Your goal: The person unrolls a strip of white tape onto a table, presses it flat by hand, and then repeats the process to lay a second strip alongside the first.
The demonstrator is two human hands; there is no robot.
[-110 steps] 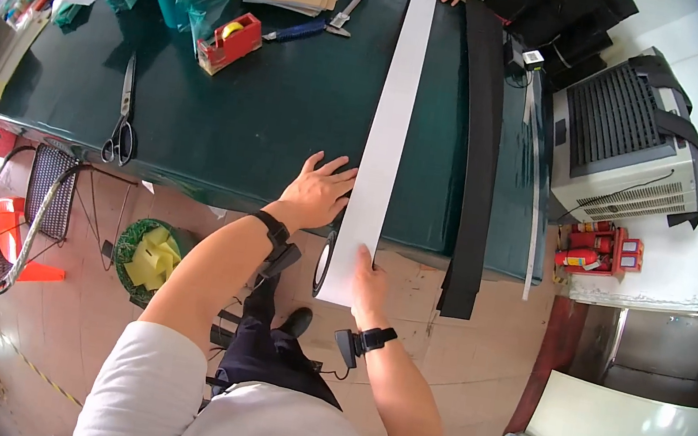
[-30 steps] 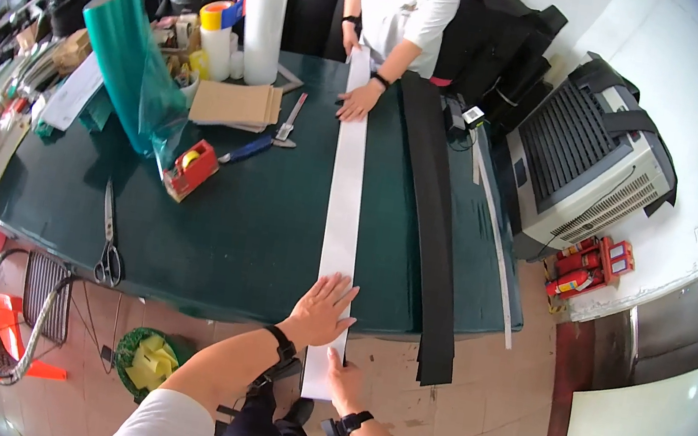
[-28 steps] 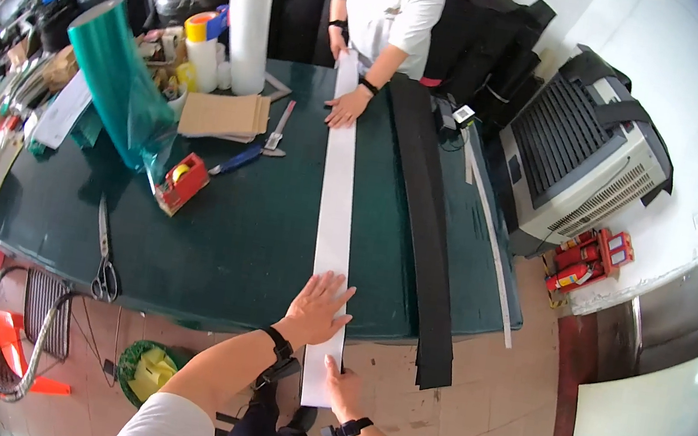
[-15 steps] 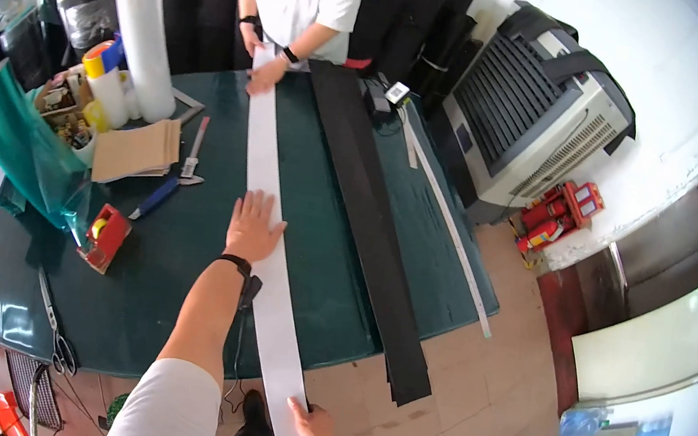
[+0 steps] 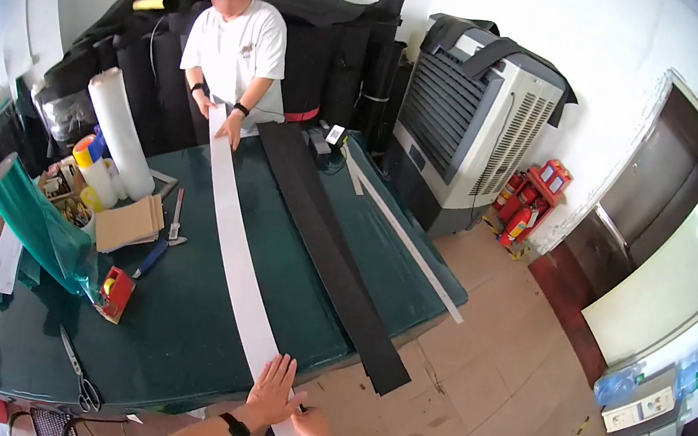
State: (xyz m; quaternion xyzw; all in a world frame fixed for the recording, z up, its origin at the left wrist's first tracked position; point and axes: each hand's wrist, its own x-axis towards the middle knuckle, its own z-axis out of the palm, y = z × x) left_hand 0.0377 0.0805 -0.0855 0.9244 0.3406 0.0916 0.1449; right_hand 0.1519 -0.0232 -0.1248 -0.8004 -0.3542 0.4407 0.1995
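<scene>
Scissors [image 5: 82,374] and a red tape dispenser [image 5: 116,296] lie on the green table [image 5: 172,331]; a white strip [image 5: 232,246] crosses it, a co-worker's hands [image 5: 230,127] at the far end, the near end past the edge; the left hand [image 5: 273,393] lies flat on the strip, fingers straight; the right hand [image 5: 314,428] curls at its edge, I cannot tell whether gripping; black strips [image 5: 324,252] lie further right.
</scene>
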